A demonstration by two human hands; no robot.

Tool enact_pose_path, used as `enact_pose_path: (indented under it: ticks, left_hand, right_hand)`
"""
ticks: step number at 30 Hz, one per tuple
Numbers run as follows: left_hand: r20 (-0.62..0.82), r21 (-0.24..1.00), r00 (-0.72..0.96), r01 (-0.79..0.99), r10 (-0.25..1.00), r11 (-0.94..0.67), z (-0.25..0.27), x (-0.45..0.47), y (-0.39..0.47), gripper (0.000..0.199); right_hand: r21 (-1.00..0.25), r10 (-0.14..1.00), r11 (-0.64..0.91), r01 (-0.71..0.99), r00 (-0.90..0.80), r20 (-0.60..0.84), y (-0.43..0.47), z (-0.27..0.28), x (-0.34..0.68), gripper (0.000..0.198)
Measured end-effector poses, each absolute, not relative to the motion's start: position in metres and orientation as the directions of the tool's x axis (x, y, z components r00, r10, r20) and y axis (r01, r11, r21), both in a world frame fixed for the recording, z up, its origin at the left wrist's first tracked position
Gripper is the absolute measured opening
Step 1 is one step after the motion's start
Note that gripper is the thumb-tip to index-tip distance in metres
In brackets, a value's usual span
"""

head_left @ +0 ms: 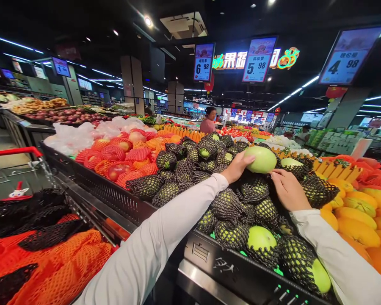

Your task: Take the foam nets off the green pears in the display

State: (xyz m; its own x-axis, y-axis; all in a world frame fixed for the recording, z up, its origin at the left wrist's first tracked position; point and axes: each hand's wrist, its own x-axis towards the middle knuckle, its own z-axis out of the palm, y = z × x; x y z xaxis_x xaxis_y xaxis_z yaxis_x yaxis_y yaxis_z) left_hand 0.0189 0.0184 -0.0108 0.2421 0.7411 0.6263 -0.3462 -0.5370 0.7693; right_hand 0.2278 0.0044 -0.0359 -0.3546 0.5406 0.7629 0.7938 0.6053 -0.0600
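At the far left I see a red cart handle, and below it lie black nets and an orange net in a loose heap. Next to the right, fruits in red and orange nets are piled behind a black crate wall. Further back stands a person in a pink top. In the middle are many green fruits in black nets, and above this pile my left hand holds the bare green fruit. The fingers of this hand are clamped on its left side, with some of them hidden behind it. At the lower right of the fruit is my right hand; its fingers are bent and their tips are close to the fruit, but I cannot tell if they touch it or pinch something. At the far right, uncovered orange-yellow fruits lie beside the green ones, near my right white sleeve
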Motion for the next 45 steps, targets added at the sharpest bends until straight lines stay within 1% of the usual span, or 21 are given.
enact_pose_path:
  ticks: [2,3,6,8,10,12,15,16,18,21,23,25,27,28,30,33,35,38,41,43,45]
  left_hand:
    - [0.589,0.784,0.272,-0.421,0.761,-0.456,-0.014,0.021,0.024,0.057]
    - [0.575,0.791,0.301,-0.443,0.761,-0.422,-0.015,0.021,0.025,0.056]
    - [0.495,0.836,0.399,-0.462,0.772,-0.297,-0.017,0.022,0.027,0.048]
    - [0.469,0.849,0.429,-0.461,0.772,-0.259,-0.017,0.022,0.027,0.043]
    - [0.464,0.850,0.433,-0.462,0.773,-0.252,-0.017,0.022,0.026,0.042]
    - [0.458,0.858,0.433,-0.443,0.776,-0.260,-0.018,0.020,0.026,0.043]
    - [0.454,0.878,0.423,-0.361,0.784,-0.314,-0.019,0.018,0.027,0.043]
    - [0.463,0.878,0.423,-0.337,0.779,-0.339,-0.020,0.017,0.027,0.044]
    - [0.498,0.864,0.432,-0.324,0.752,-0.386,-0.021,0.017,0.027,0.047]
    - [0.568,0.822,0.396,-0.326,0.721,-0.468,-0.019,0.017,0.026,0.053]
    - [0.583,0.811,0.293,-0.274,0.758,-0.517,-0.017,0.017,0.027,0.056]
    - [0.561,0.823,0.163,-0.218,0.812,-0.525,-0.015,0.016,0.029,0.057]
    - [0.525,0.840,0.064,-0.204,0.849,-0.503,-0.014,0.015,0.032,0.058]
    - [0.511,0.844,0.036,-0.209,0.859,-0.494,-0.013,0.015,0.034,0.059]
    - [0.503,0.847,0.018,-0.212,0.864,-0.488,-0.014,0.015,0.036,0.061]
    - [0.531,0.837,0.056,-0.191,0.846,-0.513,-0.015,0.016,0.033,0.065]
    - [0.579,0.813,0.097,-0.152,0.810,-0.563,-0.015,0.016,0.029,0.065]
    - [0.664,0.743,0.166,-0.035,0.729,-0.669,-0.013,0.014,0.022,0.063]
    - [0.669,0.716,0.215,0.071,0.711,-0.695,-0.012,0.012,0.019,0.063]
    - [0.640,0.743,0.205,0.082,0.740,-0.665,-0.013,0.012,0.021,0.064]
    - [0.608,0.775,0.185,0.071,0.772,-0.628,-0.015,0.012,0.023,0.065]
  right_hand:
    - [-0.178,0.615,0.539,0.823,-0.241,0.751,0.009,-0.038,0.232,0.052]
    - [-0.220,0.630,0.509,0.832,-0.185,0.755,0.009,-0.039,0.233,0.049]
    - [-0.348,0.614,0.477,0.807,-0.022,0.789,0.004,-0.038,0.231,0.037]
    - [-0.462,0.597,0.518,0.720,0.082,0.798,-0.001,-0.036,0.225,0.030]
    - [-0.566,0.590,0.581,0.585,0.176,0.788,-0.006,-0.034,0.219,0.029]
    - [-0.597,0.543,0.632,0.494,0.267,0.796,-0.011,-0.031,0.216,0.032]
    - [-0.571,0.426,0.657,0.493,0.382,0.820,-0.012,-0.026,0.218,0.036]
    - [-0.564,0.414,0.654,0.504,0.385,0.825,-0.011,-0.024,0.220,0.043]
    - [-0.561,0.463,0.650,0.512,0.318,0.827,-0.008,-0.023,0.225,0.052]
    - [-0.566,0.547,0.639,0.522,0.209,0.811,-0.002,-0.024,0.229,0.039]
    - [-0.593,0.559,0.640,0.489,0.232,0.796,-0.002,-0.025,0.226,0.038]
    - [-0.652,0.606,0.680,0.337,0.242,0.758,-0.007,-0.025,0.219,0.038]
    - [-0.712,0.696,0.697,0.081,0.159,0.700,-0.015,-0.023,0.209,0.040]
    - [-0.742,0.742,0.669,-0.038,0.091,0.664,-0.018,-0.022,0.203,0.041]
    - [-0.793,0.808,0.574,-0.203,-0.015,0.589,-0.024,-0.021,0.194,0.043]
    - [-0.823,0.864,0.452,-0.345,-0.059,0.499,-0.029,-0.020,0.190,0.046]
    - [-0.839,0.890,0.389,-0.380,-0.081,0.449,-0.031,-0.018,0.193,0.046]
    - [-0.876,0.911,0.331,-0.351,-0.124,0.394,-0.034,-0.017,0.196,0.040]
    - [-0.853,0.900,0.390,-0.347,-0.053,0.433,-0.035,-0.017,0.194,0.034]
    - [-0.817,0.876,0.456,-0.354,0.015,0.482,-0.035,-0.019,0.193,0.033]
    - [-0.790,0.847,0.506,-0.346,0.029,0.530,-0.032,-0.021,0.193,0.034]
